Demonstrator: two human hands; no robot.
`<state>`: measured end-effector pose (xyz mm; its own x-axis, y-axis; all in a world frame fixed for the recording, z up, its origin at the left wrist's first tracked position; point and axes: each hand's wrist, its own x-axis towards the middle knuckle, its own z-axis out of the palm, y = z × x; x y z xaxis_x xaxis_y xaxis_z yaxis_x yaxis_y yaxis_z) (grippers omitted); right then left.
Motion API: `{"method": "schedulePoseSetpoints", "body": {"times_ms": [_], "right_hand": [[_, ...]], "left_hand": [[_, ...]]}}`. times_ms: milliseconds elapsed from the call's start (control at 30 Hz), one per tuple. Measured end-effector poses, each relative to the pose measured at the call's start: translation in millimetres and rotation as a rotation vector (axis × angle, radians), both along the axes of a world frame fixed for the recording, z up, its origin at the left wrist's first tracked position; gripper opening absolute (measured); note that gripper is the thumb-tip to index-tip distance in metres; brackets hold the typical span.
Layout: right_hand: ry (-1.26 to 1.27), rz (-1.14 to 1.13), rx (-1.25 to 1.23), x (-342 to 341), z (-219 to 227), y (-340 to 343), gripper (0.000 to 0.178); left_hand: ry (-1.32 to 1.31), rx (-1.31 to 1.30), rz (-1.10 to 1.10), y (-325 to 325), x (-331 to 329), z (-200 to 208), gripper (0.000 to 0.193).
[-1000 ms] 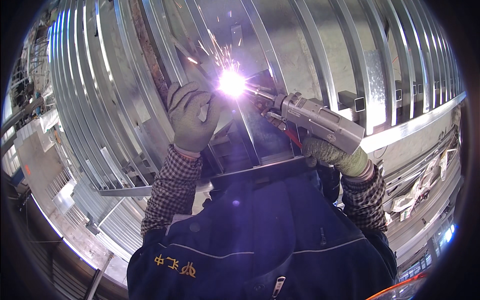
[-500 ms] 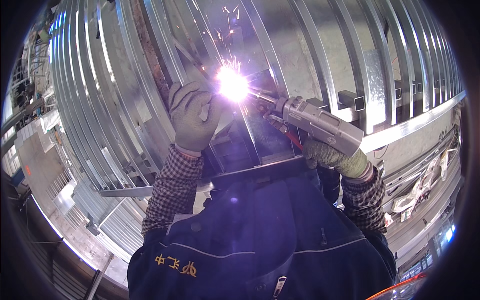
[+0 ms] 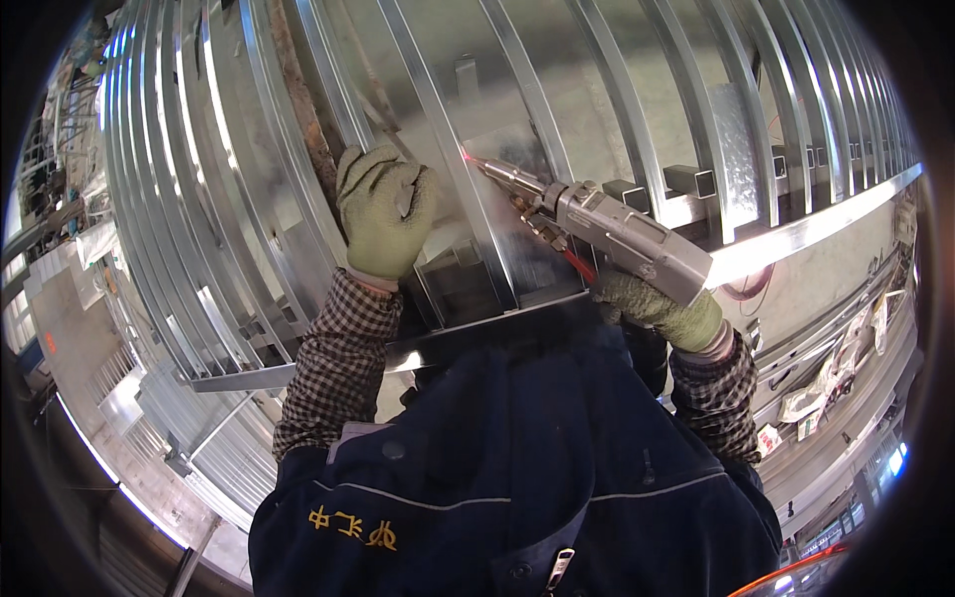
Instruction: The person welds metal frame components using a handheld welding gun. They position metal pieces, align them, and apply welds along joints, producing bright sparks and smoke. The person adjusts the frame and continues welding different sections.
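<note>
- Your right hand, in a grey-green knit glove, has its fingers wrapped around the rear of the grey, box-bodied metal welding torch, right of centre; most of that grip is hidden under the body.
- The torch's slim metal nozzle points to upper centre, ending in a small red glow at a long silver metal bar. You cannot tell here whether the tip touches it.
- Your left hand, gloved alike, is left of centre over the bars, fingers curled and thumb bent close to them. A small pale patch shows between; whether it is a gap or a held piece cannot be told.
- A red hose runs under the torch and disappears near your right glove.
- The short, hollow square metal tubes right of centre show open ends, too dark inside to read.
- Crumpled white wrapping lies at the right; its contents cannot be made out.
- An orange-edged clear object is cut off at the lower right.
- Your dark blue jacket covers the lower centre.
</note>
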<state>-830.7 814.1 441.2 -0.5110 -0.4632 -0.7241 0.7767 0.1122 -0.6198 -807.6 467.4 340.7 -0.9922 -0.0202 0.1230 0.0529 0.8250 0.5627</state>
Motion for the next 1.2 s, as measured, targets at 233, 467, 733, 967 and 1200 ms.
{"method": "schedulePoseSetpoints", "body": {"times_ms": [233,467,733,967,1200], "right_hand": [[0.027,-0.056,-0.047,5.4,4.3,-8.8,0.044],[0.052,0.019,0.024,-0.9,7.3,-12.0,0.047],[-0.047,0.12,-0.069,-36.3,2.9,1.2,0.054],[0.107,0.326,0.019,-53.8,-9.3,34.9,0.052],[-0.151,0.575,0.065,-68.5,21.4,71.8,0.055]], "left_hand": [[0.012,0.009,0.021,0.5,5.7,-2.2,0.012],[0.05,-0.01,0.028,-0.8,8.3,-6.9,0.015],[0.041,-0.024,0.053,-2.1,7.8,-5.1,0.016],[0.053,-0.066,0.034,1.5,4.8,2.0,0.012],[0.089,-0.122,0.029,0.3,4.4,-3.2,0.013]]}}
